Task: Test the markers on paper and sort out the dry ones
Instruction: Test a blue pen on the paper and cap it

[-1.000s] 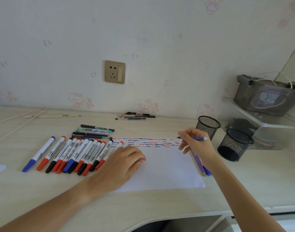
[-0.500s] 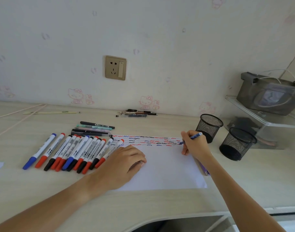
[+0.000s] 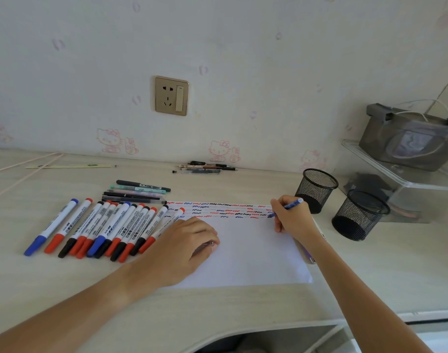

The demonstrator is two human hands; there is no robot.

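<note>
The right hand (image 3: 291,217) pinches a slim blue marker (image 3: 290,206) in a writing grip, fingers curled round its barrel, its tip down on the far right part of the white sheet of paper (image 3: 251,253) that lies flat on the pale wood-grain desk (image 3: 218,309). Leftward from that grip, rows of short red, blue and black squiggles (image 3: 218,211) run across the far strip of the paper. The left hand (image 3: 182,248) rests palm down on the near left part of the sheet, fingers loosely bent; something small shows under its fingertips, too hidden to tell what, so I cannot tell whether that grip is closed on anything.

Further left of the left hand lies a row of white-barrelled whiteboard markers with red, blue and black caps (image 3: 100,230), side by side on the desk. Beyond them is a small bunch of thin dark and teal pens (image 3: 139,193), and another bunch of pens (image 3: 205,168) lies by the wall.

Just right of the marker grip stand two black mesh pen cups (image 3: 317,189), both upright, the second (image 3: 360,215) nearer and further right.
</note>
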